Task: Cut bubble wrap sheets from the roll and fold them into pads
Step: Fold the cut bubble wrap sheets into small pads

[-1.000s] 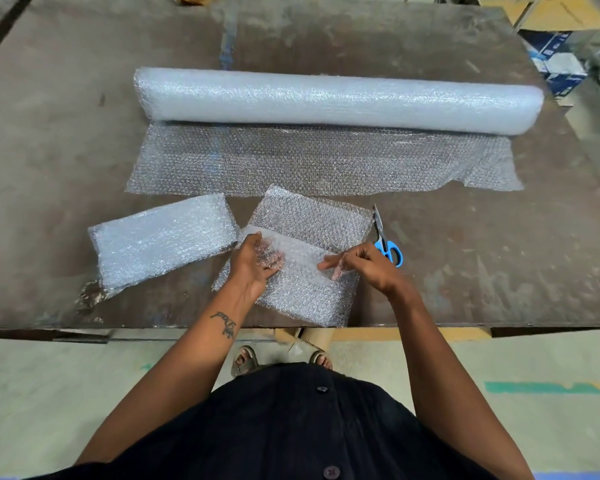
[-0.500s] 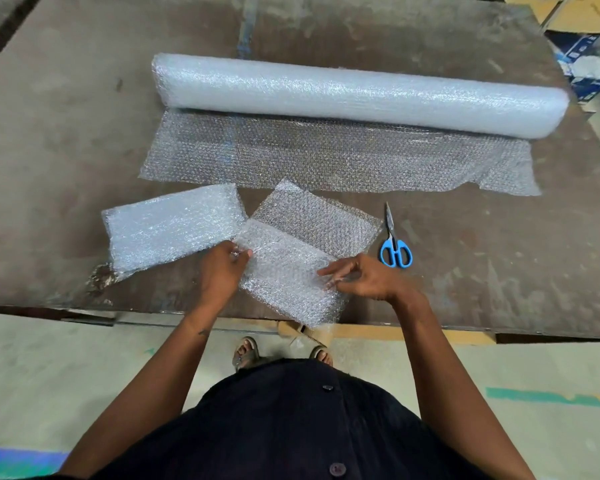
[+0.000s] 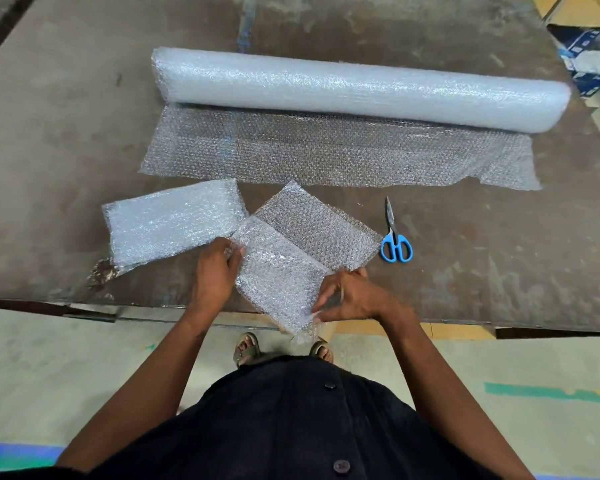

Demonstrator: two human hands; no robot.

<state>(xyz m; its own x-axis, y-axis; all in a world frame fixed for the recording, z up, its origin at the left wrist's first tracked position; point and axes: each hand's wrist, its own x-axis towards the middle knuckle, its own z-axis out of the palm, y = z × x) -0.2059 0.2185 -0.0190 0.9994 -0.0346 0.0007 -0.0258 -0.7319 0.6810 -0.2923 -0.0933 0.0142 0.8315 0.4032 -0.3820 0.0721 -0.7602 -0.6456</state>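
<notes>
A long bubble wrap roll [image 3: 361, 88] lies across the far part of the table, with an unrolled flap [image 3: 326, 157] spread toward me. A cut sheet [image 3: 291, 258] lies partly folded at the near edge, its near corner hanging past the table. My left hand [image 3: 215, 271] grips the sheet's left edge. At the sheet's right edge, my right hand [image 3: 347, 296] pinches the folded layer. A finished folded pad [image 3: 174, 223] rests to the left of the sheet.
Blue-handled scissors [image 3: 395, 237] lie shut on the brown table [image 3: 499, 271] just right of the sheet. Cardboard and a blue-and-white box [image 3: 586, 60] stand beyond the table's far right corner. My sandalled feet show below the near edge.
My hands have slid apart from the middle of the sheet to its left and right edges. The near fold has been drawn toward me, so its corner overhangs the table.
</notes>
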